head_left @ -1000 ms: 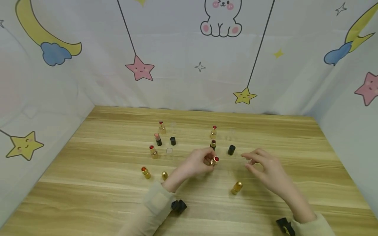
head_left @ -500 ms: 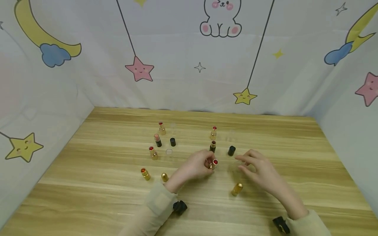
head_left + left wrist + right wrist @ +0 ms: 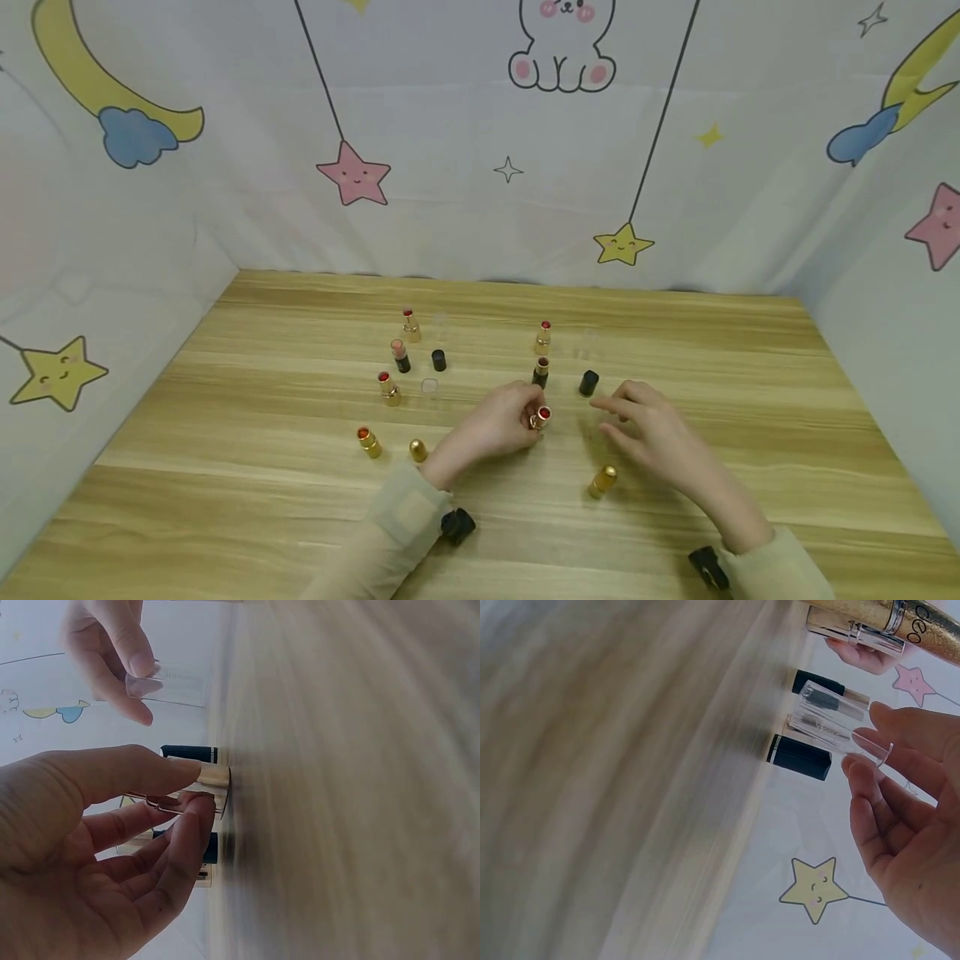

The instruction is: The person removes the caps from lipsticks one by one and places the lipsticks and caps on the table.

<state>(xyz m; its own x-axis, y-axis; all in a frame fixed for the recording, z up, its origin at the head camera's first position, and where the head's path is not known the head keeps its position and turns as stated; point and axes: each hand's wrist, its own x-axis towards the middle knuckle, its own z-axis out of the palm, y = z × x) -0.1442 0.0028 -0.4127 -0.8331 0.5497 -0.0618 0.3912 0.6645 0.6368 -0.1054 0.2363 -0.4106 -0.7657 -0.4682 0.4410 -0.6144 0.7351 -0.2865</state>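
My left hand (image 3: 491, 422) pinches the gold base of an uncapped red lipstick (image 3: 540, 418) between thumb and fingers. In the left wrist view, that base stands upright, right at the tabletop. To its right, my right hand (image 3: 660, 437) pinches a clear cap (image 3: 832, 724) by its closed end, apart from the lipstick and above the table. Just behind the left hand stands a dark lipstick (image 3: 542, 373) with a black base. A black cap (image 3: 588, 383) is beyond the right fingertips, and a gold bullet-shaped tube (image 3: 603, 481) stands nearer the front.
Uncapped lipsticks form a left column: red (image 3: 411, 327), pink (image 3: 401, 357), another red (image 3: 389, 389) and orange-red (image 3: 369, 442). Beside them are a black cap (image 3: 438, 360), a clear cap (image 3: 429, 387) and a gold cap (image 3: 417, 451). Another red lipstick (image 3: 543, 338) stands at the back.
My right hand has moved left with the clear cap, closer to the left hand. The left hand has brought the lipstick slightly left and toward the front.
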